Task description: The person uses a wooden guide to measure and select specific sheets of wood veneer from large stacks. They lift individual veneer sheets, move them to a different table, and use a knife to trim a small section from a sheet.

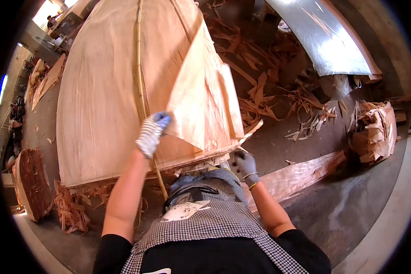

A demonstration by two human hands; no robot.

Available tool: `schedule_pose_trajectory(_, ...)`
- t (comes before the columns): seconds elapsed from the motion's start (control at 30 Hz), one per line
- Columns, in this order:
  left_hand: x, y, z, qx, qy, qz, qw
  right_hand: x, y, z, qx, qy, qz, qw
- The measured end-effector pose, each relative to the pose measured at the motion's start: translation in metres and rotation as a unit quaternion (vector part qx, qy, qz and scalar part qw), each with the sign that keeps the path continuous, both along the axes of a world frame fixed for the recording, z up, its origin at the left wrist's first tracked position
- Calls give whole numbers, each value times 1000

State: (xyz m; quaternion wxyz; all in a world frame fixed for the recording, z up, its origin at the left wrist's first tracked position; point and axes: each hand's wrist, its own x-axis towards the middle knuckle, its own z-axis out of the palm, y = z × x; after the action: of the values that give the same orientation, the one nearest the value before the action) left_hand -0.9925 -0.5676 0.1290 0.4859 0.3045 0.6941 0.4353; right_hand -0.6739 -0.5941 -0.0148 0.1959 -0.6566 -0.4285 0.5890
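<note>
Your left hand [151, 133] is the one doing the work here. It's up in front of you in a striped glove, fingers curled tight around the lower left edge of a loose veneer sheet [201, 98], pinching it near the corner. The sheet runs up and away from your fingers, long axis pointing away from you and leaning a bit right, and it's lifted off the stack [96, 100], standing tilted on edge rather than lying flat. So the sheet sits right of and beyond that grip, with its right edge hanging out over the stack's near right corner.

Your right hand [245, 163] is lower and closer to your body, grey glove, just beside that near right corner. Fingers look loosely curled, and I can't tell if they're actually touching the wood or just near it. It's the closer hand to the sheet's free bottom edge though.

Left arm is raised with the elbow bent and forearm angled up; right forearm comes in low from the lower right. A thin stick [140, 68] lies lengthwise on the stack, passing right by your left hand. Scraps [269, 86] litter the floor to the right.
</note>
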Motion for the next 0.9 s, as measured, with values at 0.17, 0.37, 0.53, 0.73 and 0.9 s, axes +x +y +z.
schedule_pose_trajectory(0.17, -134, -66, 48, 29, 60, 50, 997, -139, -72, -11, 145, 152, 377, 902)
schedule_pose_trajectory(0.37, -322, -189, 15, 44, -60, 151, 986, -277, -123, 48, 157, 195, 370, 895)
schedule_pose_trajectory(0.53, -356, -254, -19, -49, 29, 197, 979, -261, -129, 26, 194, -17, 368, 909)
schedule_pose_trajectory(0.73, -334, -316, -99, -63, -99, 210, 971, -232, -137, 25, 172, 127, 180, 960)
schedule_pose_trajectory(0.9, -309, -306, -111, -35, -143, 228, 962, -244, -109, 100, 14, 292, -13, 956)
